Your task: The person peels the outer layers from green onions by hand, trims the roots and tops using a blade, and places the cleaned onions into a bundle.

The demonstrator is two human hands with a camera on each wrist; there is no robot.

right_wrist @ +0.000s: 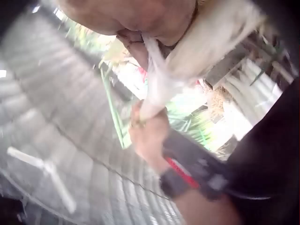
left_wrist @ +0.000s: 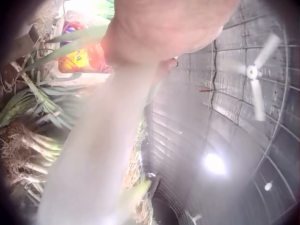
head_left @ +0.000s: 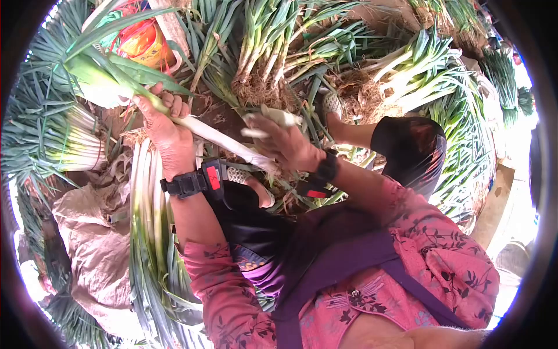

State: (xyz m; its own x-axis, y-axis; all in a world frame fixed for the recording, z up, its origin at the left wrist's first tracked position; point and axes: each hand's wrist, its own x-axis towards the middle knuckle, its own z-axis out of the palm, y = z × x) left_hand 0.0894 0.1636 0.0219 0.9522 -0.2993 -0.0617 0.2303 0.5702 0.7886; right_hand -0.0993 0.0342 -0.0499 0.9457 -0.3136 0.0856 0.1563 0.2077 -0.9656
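Observation:
A long leek point(head_left: 215, 135) runs slantwise from the upper left, its white stem towards my right hand. My left hand point(head_left: 168, 125) grips it where green meets white, fingers curled round it; in the left wrist view the hand point(left_wrist: 164, 28) is above the blurred white stem point(left_wrist: 93, 154). My right hand point(head_left: 285, 142), near the root end, holds pale, thin outer layers point(head_left: 280, 117). In the right wrist view a whitish strip point(right_wrist: 157, 77) stretches from the right hand's fingers point(right_wrist: 136, 49) towards the left hand point(right_wrist: 150, 136). How the right fingertips lie is partly hidden.
Leek bundles point(head_left: 264, 58) with brown roots lie ahead, more point(head_left: 407, 81) at the right. Loose leeks point(head_left: 148, 215) lie beside the left forearm, near brown sacking point(head_left: 96, 232). A container with red and yellow items point(head_left: 142, 43) stands upper left. The person's knee point(head_left: 410, 148) is right.

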